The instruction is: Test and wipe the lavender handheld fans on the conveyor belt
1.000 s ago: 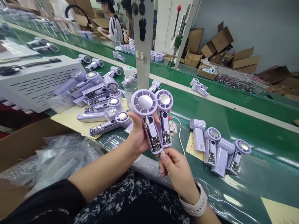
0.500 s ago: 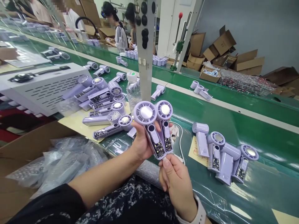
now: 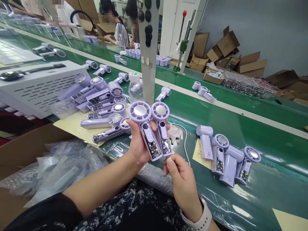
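Observation:
My left hand (image 3: 139, 144) is wrapped round two lilac handheld fans side by side, heads up. The left fan (image 3: 140, 110) and the right fan (image 3: 160, 110) both have round silver centres, and circuit boards show through their handle fronts. My right hand (image 3: 181, 178), closed in a pinch, is at the bottom end of the right fan. Its fingertips hold what looks like a small cable plug (image 3: 168, 157), mostly covered by the fingers. A white cable (image 3: 185, 136) curves on the bench behind and runs down behind this hand.
Piled fans (image 3: 106, 96) lie left on yellow paper (image 3: 69, 123); several more fans (image 3: 227, 163) lie right. A clear bottle (image 3: 135, 88) stands by the metal post (image 3: 148, 54). A white vented box (image 3: 36, 86) and a carton of bubble bags (image 3: 64, 173) are left. Co-workers sit across the belt.
My right hand's pinch has gone from the left fan's bottom end to the right fan's. Both fans sit slightly more upright and farther left. The camera view has shifted a little.

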Demonstrator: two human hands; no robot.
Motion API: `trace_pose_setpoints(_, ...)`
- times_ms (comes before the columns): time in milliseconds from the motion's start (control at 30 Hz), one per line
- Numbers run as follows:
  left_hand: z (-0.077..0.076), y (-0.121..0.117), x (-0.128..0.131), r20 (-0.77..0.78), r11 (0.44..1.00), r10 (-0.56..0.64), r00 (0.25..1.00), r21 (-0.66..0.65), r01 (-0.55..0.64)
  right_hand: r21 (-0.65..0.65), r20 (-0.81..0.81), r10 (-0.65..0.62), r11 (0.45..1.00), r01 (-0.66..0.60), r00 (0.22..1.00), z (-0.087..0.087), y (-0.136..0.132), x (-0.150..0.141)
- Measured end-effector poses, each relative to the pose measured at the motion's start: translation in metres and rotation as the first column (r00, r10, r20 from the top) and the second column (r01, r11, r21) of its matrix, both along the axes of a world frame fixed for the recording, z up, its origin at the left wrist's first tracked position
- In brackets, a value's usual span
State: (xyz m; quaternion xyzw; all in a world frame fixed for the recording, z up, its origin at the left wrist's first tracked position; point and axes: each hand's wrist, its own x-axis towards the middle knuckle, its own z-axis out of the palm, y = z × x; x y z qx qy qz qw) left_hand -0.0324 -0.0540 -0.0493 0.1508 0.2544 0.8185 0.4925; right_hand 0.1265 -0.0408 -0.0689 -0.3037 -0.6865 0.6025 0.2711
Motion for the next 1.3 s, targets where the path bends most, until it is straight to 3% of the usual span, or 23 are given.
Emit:
trace_pose_setpoints(233,0.009,-0.005,0.003,-0.063,0.997,-0.017,0.998,0.07,0.021,-0.174,-0.098,-0.015,0.985,-0.002,0.995,-0.006,-0.007,-0.005)
trace_pose_setpoints(367,0.002,-0.007,0.015,-0.145,0.991,0.025,0.989,0.135,-0.005,-0.372,-0.25,-0.141,0.928,0.039,0.958,-0.022,-0.016,-0.011)
trace_pose_setpoints(433,-0.002,-0.008,0.019,-0.175,0.988,0.052,0.983,0.15,-0.026,-0.41,-0.272,-0.165,0.911,0.041,0.948,-0.027,-0.018,-0.011)
trace_pose_setpoints(533,-0.003,-0.007,0.019,-0.2,0.993,0.052,0.978,0.113,-0.03,-0.308,-0.216,-0.09,0.951,0.02,0.972,-0.026,-0.014,-0.005)
trace_pose_setpoints(633,0.0,-0.004,0.016,-0.186,0.998,0.036,0.982,0.064,-0.024,-0.089,-0.156,-0.061,0.995,0.047,0.986,-0.021,-0.004,0.001)
trace_pose_setpoints(767,-0.001,-0.008,0.008,-0.202,0.991,0.115,0.973,0.088,-0.099,0.147,-0.086,-0.275,0.947,0.285,0.958,-0.02,0.015,0.001)
trace_pose_setpoints(833,-0.003,-0.014,0.002,-0.297,0.998,0.013,0.955,0.062,0.006,0.143,-0.085,-0.284,0.945,0.293,0.955,-0.021,0.023,0.0)
trace_pose_setpoints(933,-0.006,-0.024,-0.011,-0.506,0.944,-0.302,0.808,-0.039,0.328,-0.034,-0.187,-0.026,0.999,0.02,0.982,-0.016,0.03,0.004)
trace_pose_setpoints(1000,-0.009,-0.026,-0.021,-0.565,0.917,-0.373,0.736,-0.101,0.387,-0.121,-0.265,0.062,0.988,-0.097,0.962,-0.011,0.034,0.011)
trace_pose_setpoints(1133,-0.018,-0.013,-0.029,-0.451,0.961,-0.276,0.849,-0.139,0.238,-0.158,-0.219,-0.108,0.985,0.074,0.97,-0.007,0.04,0.026)
trace_pose_setpoints(1200,-0.022,-0.008,-0.025,-0.364,0.948,-0.314,0.877,-0.163,0.272,-0.211,-0.223,-0.17,0.97,0.123,0.96,-0.007,0.042,0.031)
trace_pose_setpoints(1300,-0.022,-0.011,-0.011,-0.282,0.914,-0.405,0.87,-0.148,0.377,-0.271,-0.328,-0.181,0.958,0.091,0.927,-0.005,0.04,0.036)
